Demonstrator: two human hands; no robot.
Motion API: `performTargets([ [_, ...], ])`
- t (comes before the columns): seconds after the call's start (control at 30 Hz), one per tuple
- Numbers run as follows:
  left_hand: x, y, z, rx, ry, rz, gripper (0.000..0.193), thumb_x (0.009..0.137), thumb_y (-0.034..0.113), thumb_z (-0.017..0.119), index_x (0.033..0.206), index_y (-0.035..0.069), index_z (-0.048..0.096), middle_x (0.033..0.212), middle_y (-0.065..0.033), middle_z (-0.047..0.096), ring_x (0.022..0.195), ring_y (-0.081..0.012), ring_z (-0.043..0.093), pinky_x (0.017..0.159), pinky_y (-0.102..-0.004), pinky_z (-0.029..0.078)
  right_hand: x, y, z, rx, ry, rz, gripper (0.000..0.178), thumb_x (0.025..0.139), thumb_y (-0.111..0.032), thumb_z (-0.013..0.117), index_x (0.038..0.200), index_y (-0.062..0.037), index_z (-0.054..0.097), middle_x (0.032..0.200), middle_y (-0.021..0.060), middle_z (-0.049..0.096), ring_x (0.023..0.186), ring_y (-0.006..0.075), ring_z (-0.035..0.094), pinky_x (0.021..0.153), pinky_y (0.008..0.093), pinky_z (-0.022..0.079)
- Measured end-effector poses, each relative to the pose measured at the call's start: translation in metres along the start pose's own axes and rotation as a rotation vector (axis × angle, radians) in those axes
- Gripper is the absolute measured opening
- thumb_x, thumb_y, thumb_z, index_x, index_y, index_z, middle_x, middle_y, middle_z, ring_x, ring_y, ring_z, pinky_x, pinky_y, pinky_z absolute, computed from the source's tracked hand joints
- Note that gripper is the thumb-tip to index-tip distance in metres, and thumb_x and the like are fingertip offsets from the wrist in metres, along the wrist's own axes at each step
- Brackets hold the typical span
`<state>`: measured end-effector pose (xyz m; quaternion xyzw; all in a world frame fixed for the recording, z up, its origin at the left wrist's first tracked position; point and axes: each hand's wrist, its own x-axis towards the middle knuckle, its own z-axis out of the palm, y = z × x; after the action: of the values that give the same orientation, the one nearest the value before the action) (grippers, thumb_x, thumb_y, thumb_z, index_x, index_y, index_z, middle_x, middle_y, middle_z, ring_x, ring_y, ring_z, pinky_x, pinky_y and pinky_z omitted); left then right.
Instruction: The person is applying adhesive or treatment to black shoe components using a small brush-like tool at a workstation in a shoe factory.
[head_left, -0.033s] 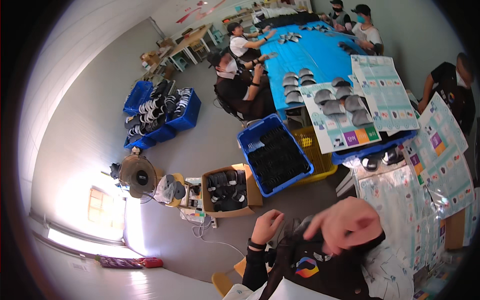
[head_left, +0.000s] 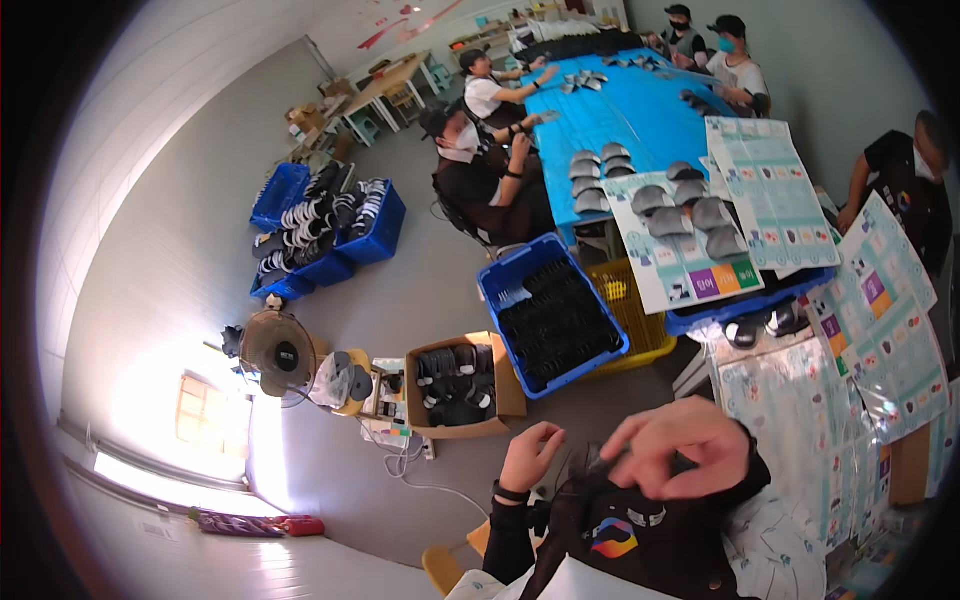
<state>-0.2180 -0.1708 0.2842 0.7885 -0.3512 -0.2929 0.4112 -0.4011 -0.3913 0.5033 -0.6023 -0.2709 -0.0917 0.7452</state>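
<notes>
My left hand, with a black band at its wrist, is raised in front of my dark shirt. Its fingers bend loosely, and I see nothing in it. To its right, my right hand hovers over the shirt's colourful emblem. The thumb and fingers curve apart around a dark gap; slight blur softens them, and no object shows there. Beyond the hands stands a blue crate of black curved pieces. Nearby, a cardboard box holds dark cap-like pieces. Neither hand touches these containers.
Grey curved pieces lie on a printed sheet at the end of a blue-covered table. Several people sit around it; another person is at the right. A yellow crate, a fan, a cable and blue bins are on the left and middle floor.
My right hand has turned, its fingers now curving around a visible gap. My left hand stays almost in place. The whole view has shifted slightly.
</notes>
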Motion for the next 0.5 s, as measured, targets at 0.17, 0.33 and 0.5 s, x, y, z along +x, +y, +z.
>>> performTargets([
  [0.17,-0.013,0.021,-0.034,-0.201,0.490,0.486,0.040,0.090,-0.002,0.076,0.129,0.001,0.068,0.126,-0.0154,0.073,0.117,-0.0262,0.070,0.105,-0.0381,0.053,-0.007,0.036,0.009,-1.039,0.153,-0.297,0.047,0.084,0.000,0.081,0.129,-0.0008,0.069,0.126,0.0137,0.072,0.121,0.0308,0.070,0.100,0.0423,0.059],
  [0.33,0.003,-0.007,-0.056,-1.394,0.633,0.456,0.025,0.102,0.004,0.060,0.126,0.001,0.066,0.131,-0.0156,0.069,0.118,-0.0294,0.068,0.109,-0.0437,0.053,0.000,0.105,-0.042,-0.310,1.099,-0.475,0.022,0.086,0.015,0.060,0.090,-0.0063,0.058,0.092,0.0097,0.062,0.088,0.0249,0.064,0.080,0.0333,0.055],
  [0.5,0.016,-0.038,-0.072,-2.081,0.484,0.224,0.027,0.106,0.015,0.051,0.128,0.006,0.066,0.125,-0.0138,0.072,0.120,-0.0275,0.067,0.107,-0.0443,0.055,-0.001,0.096,-0.080,0.525,1.240,-0.142,0.014,0.089,0.011,0.060,0.094,-0.0014,0.057,0.089,0.0090,0.060,0.081,0.0205,0.059,0.075,0.0307,0.050],
])
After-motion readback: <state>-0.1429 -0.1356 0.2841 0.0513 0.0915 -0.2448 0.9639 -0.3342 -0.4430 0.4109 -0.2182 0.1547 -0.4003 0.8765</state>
